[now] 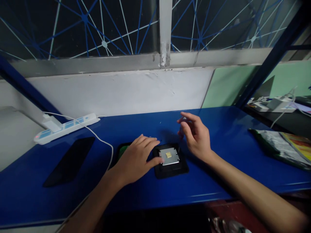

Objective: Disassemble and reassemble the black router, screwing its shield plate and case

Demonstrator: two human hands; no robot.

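Observation:
A silver square plate (pixel 173 159) with a small pale-gold square (pixel 168 155) at its middle lies on a black square base (pixel 170 171). My left hand (pixel 137 158) is open, palm down, its fingers stretched and its thumb tip at the plate's left edge. Partly hidden behind that hand is a dark-rimmed thing with a green surface (pixel 122 150). Above and right of the base, my right hand (pixel 197 137) is raised with its fingers curled toward the thumb. A faint, see-through glint shows between these fingers, too blurred to name.
On the blue table (pixel 218 174), a dark flat slab (pixel 70 161) lies at left near a white power strip (pixel 69 127) with a plugged-in charger. Its white cable (pixel 104 140) runs toward my left arm. A shiny colourful packet (pixel 284 145) lies at right.

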